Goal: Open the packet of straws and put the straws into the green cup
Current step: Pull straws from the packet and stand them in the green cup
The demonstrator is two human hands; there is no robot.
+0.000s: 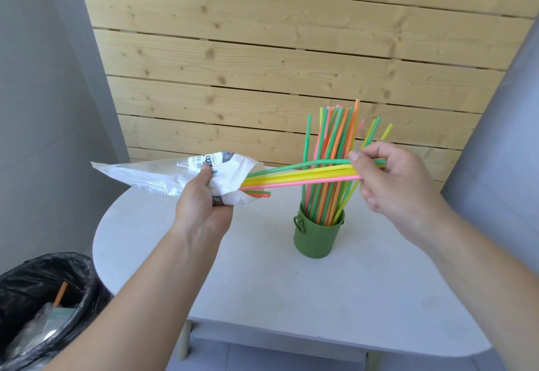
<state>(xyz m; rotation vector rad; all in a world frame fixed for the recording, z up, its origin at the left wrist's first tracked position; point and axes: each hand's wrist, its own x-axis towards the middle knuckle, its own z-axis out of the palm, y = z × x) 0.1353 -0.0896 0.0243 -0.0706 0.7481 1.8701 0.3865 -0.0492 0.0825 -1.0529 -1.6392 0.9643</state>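
The left hand point(201, 204) grips a crinkled white plastic packet point(180, 178) above the smooth pale table point(262, 283), fingers curled round its open mouth. The right hand point(390, 178) pinches a thin bundle of straws point(306, 173), green, yellow and pink, half out of the packet and lying level. Just behind it, the round matte green cup point(318, 233) stands on the table, packed with upright straws point(335, 152), and a black-lined bin point(43, 297) sits low at the left.

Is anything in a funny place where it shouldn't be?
Yes. One orange straw sticks up out of the black bin beside the table. That looks odd, because the other straws already taken out stand in the green cup. Nothing looks spilled or broken.
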